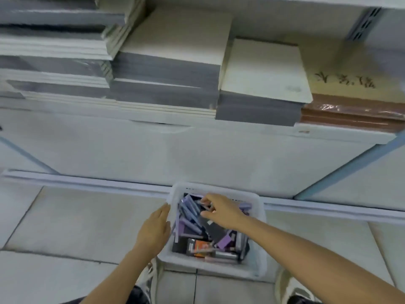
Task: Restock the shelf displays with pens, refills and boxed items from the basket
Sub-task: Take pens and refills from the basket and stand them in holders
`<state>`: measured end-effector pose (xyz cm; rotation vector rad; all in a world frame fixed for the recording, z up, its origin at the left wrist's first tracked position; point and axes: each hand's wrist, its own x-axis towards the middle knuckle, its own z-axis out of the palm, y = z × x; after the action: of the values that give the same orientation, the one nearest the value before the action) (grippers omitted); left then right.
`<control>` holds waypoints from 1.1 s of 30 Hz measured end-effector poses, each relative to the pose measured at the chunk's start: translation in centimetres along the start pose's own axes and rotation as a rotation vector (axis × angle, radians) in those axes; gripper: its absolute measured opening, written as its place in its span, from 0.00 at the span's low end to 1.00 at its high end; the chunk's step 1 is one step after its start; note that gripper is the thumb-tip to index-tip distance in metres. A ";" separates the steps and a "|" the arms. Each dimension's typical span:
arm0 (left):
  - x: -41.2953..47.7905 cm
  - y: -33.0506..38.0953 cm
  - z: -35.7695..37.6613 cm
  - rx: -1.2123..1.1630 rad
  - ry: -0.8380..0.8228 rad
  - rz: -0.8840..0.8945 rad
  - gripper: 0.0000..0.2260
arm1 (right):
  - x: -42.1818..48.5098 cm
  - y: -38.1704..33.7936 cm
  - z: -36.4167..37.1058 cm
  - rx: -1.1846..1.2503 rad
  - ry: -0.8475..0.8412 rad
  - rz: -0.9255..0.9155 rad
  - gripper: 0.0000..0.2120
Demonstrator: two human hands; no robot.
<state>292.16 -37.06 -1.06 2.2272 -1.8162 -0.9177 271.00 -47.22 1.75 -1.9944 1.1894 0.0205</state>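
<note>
Left hand (153,229): lying flat-fingered and relaxed against the basket's (260,255) left rim.
Right hand (221,212): reaching inside, thumb and forefinger curling over purple packs (190,213); cannot tell if gripping.
Basket: sitting on floor tiles (87,216), holding purple packs, black boxes (213,231), an orange pack (202,245).
Shelf (219,128) beyond: carrying stacked notebooks (171,62).

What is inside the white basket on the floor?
The basket holds a loose pile: purple boxes, a dark flat pack, an orange pack. The right hand reaches in and covers part; the lower layers are hidden.

Stationery shop, shelf (197,126) stacked with notebooks (171,69), tiled floor (87,218)
</note>
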 end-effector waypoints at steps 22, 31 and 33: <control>0.1 -0.9 1.6 -0.252 0.349 0.083 0.12 | 4.8 0.9 4.4 0.171 0.034 -0.010 0.12; 1.8 4.2 0.8 -0.830 0.128 -0.144 0.11 | 3.4 -1.7 3.4 0.289 -0.132 -0.034 0.14; 1.7 4.1 1.0 -0.793 0.182 -0.195 0.11 | 3.3 -1.5 3.5 0.283 -0.153 -0.037 0.14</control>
<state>288.36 -39.45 -0.63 1.8846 -0.9174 -1.1558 275.19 -47.03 -1.03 -1.7335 0.9979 -0.0129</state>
